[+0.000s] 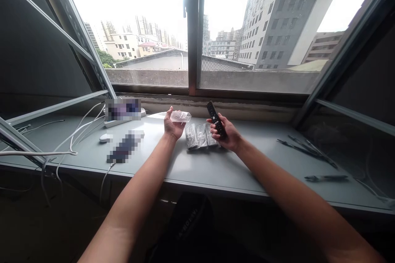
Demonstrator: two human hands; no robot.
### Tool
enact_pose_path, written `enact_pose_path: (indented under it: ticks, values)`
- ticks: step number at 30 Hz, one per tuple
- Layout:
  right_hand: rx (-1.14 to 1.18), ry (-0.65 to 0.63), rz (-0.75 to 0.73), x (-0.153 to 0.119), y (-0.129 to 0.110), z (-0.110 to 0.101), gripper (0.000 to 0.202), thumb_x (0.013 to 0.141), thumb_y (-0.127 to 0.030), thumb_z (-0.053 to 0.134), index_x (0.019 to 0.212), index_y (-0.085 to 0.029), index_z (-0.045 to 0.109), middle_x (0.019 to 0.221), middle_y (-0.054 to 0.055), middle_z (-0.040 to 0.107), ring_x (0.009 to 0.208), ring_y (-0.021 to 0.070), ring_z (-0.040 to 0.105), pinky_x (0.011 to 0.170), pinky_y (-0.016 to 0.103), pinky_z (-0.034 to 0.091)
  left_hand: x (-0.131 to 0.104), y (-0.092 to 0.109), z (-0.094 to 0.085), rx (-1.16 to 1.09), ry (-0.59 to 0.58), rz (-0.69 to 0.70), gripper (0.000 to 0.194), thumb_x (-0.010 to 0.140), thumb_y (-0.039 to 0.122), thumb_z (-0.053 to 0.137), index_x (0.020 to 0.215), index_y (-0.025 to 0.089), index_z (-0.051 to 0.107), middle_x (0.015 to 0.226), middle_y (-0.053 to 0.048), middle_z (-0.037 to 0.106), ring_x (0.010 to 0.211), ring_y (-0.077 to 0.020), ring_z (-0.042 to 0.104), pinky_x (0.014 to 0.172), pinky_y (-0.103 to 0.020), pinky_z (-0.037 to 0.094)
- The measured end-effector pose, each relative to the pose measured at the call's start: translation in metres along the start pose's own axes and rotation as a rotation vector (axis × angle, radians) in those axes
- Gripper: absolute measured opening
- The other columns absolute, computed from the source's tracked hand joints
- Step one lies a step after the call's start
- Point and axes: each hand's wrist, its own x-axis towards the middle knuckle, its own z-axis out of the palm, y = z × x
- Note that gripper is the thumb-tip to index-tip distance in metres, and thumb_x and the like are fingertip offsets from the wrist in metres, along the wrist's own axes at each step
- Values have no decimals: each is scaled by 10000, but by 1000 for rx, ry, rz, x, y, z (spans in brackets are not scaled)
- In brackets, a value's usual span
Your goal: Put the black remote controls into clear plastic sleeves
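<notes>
My left hand [173, 125] holds a clear plastic box [181, 116] above the grey table, with the thumb up at its left end. In my right hand [227, 133] is a black remote control [216, 119], tilted with its buttons showing and its top end pointing up and left. Several plastic-wrapped packets [197, 136] lie side by side on the table between and below my hands. My right hand is over the rightmost one and hides part of it.
On the grey table [182, 168], a white power strip, cables [74, 139], a white mouse-like object [105, 138] and blurred-out items are at the left. Black cables or tools [305, 148] and a dark slim object [326, 178] lie right. Metal frames flank the window.
</notes>
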Motion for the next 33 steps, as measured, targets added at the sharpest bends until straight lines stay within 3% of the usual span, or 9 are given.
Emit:
enact_pose_path:
  ticks: [3,6,11,14,16,21,27,31,33]
  values:
    - [-63,127,-28,0,1,2,152,1120,-328,603,1141,-187,654,860,43,723,643,136,692,431,162,541,0,0,1,-12,8,-3,234,921,357,852,980,217,674,853,-32,738,739,-194,747,734,-338,628]
    - [-67,104,-3,0,3,1,233,1149,-389,530,1108,-186,638,1065,133,795,689,153,716,395,169,503,-1,0,1,-18,7,-4,229,925,354,848,967,215,670,843,-33,735,729,-195,742,733,-342,628]
    - [-14,-34,48,-1,3,-1,406,1181,-446,357,1132,-185,665,802,50,691,484,116,505,332,174,389,-2,0,2,-10,11,-5,225,940,363,830,968,204,674,854,-32,738,735,-187,743,734,-331,624]
    - [45,-27,17,-1,3,0,449,1184,-447,356,1173,-150,691,728,13,602,460,109,455,327,184,379,-2,1,1,-1,6,-3,232,941,367,829,972,197,675,857,-33,739,735,-185,740,736,-332,626]
    - [51,50,-60,1,3,1,386,1173,-429,443,1133,-146,703,756,23,632,511,117,528,380,200,463,-3,1,1,-2,7,-2,230,942,363,829,972,198,672,858,-33,739,737,-186,739,745,-335,628]
    - [-78,176,-147,10,12,-4,88,1015,-103,680,982,-180,710,938,63,774,777,159,733,720,275,664,-3,2,1,-5,16,-8,226,937,356,836,969,206,671,858,-33,745,752,-191,739,764,-338,626]
    - [-457,77,-517,17,21,-15,401,736,-288,1000,1056,-215,770,1114,57,828,1060,241,765,1015,403,613,0,3,1,0,16,-7,241,941,389,829,976,203,680,851,-37,739,749,-189,733,761,-335,623]
    - [-773,-26,-811,10,20,-11,295,820,-358,948,1042,-233,800,1407,111,763,1374,307,681,1248,501,472,3,7,-1,-10,5,6,241,967,420,787,967,203,682,850,-45,732,773,-200,738,762,-336,620]
    - [-854,-51,-906,7,21,-8,217,879,-344,901,1049,-248,807,1425,110,759,1466,308,625,1304,511,411,4,10,-2,-19,3,19,235,972,420,776,962,205,680,851,-44,725,775,-198,735,760,-331,618]
